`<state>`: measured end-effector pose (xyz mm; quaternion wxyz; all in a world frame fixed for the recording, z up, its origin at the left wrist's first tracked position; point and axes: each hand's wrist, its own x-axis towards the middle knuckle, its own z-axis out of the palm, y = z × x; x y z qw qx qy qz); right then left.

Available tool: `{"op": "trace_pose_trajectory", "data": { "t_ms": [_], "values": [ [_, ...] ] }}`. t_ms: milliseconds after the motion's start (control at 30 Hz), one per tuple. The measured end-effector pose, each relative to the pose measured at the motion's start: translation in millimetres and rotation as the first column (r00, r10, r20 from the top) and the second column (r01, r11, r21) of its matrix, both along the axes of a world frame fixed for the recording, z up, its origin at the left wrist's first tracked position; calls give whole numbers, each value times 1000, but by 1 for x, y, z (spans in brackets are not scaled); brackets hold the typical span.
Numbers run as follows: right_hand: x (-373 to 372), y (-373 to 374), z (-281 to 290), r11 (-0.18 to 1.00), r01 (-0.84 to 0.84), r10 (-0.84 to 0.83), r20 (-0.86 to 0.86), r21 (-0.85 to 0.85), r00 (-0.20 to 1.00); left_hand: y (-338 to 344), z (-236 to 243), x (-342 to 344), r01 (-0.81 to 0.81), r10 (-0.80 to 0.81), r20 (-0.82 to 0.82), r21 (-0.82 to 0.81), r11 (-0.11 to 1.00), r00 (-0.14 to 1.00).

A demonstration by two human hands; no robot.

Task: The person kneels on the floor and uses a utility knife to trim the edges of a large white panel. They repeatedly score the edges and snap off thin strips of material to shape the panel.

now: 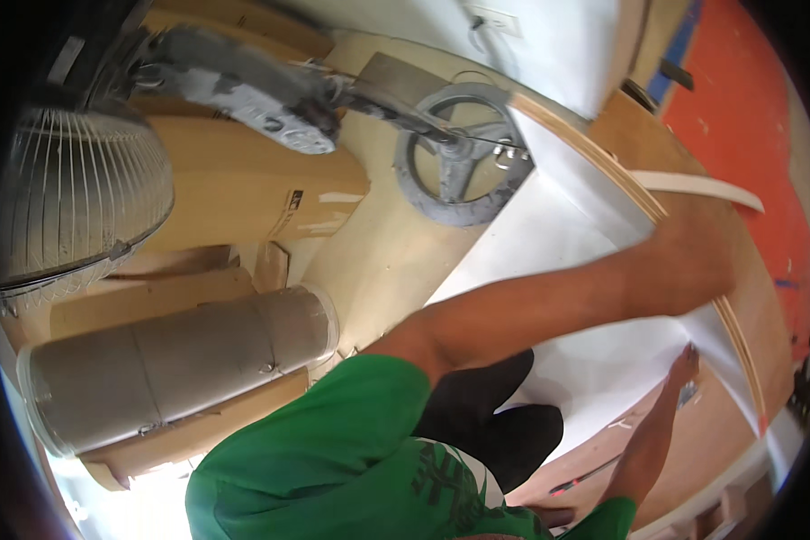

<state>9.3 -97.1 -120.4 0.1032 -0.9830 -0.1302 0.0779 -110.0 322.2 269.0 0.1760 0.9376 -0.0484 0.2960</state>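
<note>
My left hand [697, 256] reaches across a white panel [531, 270] to a thin upright board [603, 171] with a pale layered edge. It blurs over that edge, so its fingers cannot be made out. Low on the right, my right hand [686, 364] is closed beside the inner face of the white boarding, just above a brown wooden surface [702, 423]. What its fingers hold, if anything, is too small to name. A small greyish object [688, 394] lies right by it. On the brown surface nearer me lies a thin tool with a red end [565, 487].
A caged fan [81, 198] and its arm stand at the upper left, near a round spoked base [463, 153]. A grey drum [180, 369] lies among cardboard [243, 180] at left. A white curved strip [702, 187] sits beyond the board, before a red surface [729, 108].
</note>
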Motion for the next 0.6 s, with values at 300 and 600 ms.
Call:
{"op": "trace_pose_trajectory", "data": {
  "t_ms": [300, 600],
  "values": [
    [-1, -8, 4, 668, 592, -370, -489, 451, 790, 1, 7, 22, 231, -238, -410, -67, 971, 880],
    [-2, -4, 16, 650, 560, -341, -462, 513, 819, -14, 2, 9, 23, -28, -252, -21, 1000, 967]
  ]
}}
